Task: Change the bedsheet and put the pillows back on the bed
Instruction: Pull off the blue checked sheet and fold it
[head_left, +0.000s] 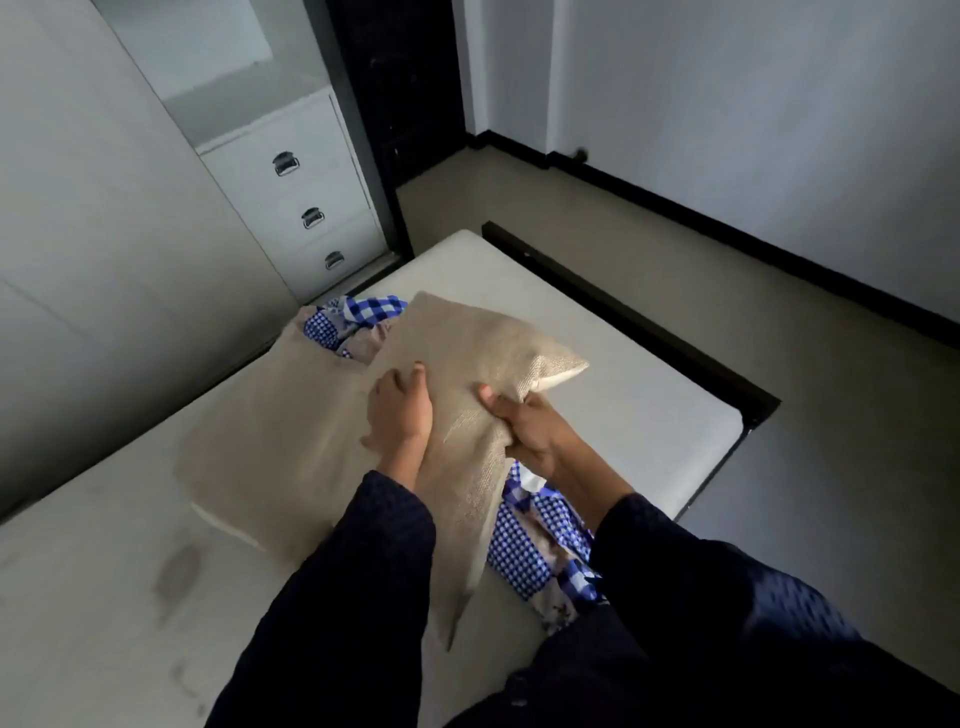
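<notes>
A: What do I have nearest the camera?

B: I see two dark sleeves coming up from the bottom edge. My left hand lies on the beige pillow, fingers curled over its near-left side and gripping the cloth. My right hand has the thumb on top and the fingers clamped tight on a bunched fold of the same pillow.

A: So where is the pillow?

B: It is lifted and tilted above the bare mattress, one corner hanging down toward me, the far-right corner open with a white inner showing. Under it lies a blue-and-white checked sheet, crumpled, showing both below my right hand and beyond the pillow's far edge.

A: Anything beside it?

B: A second beige pillow lies flat on the mattress, touching the held one on its left. The mattress has dark stains near its left edge.

A: And farther off?

B: The dark bed frame runs along the mattress's right edge. Beyond the far corner stands a white drawer unit with three metal handles. I can read no label or writing anywhere.
</notes>
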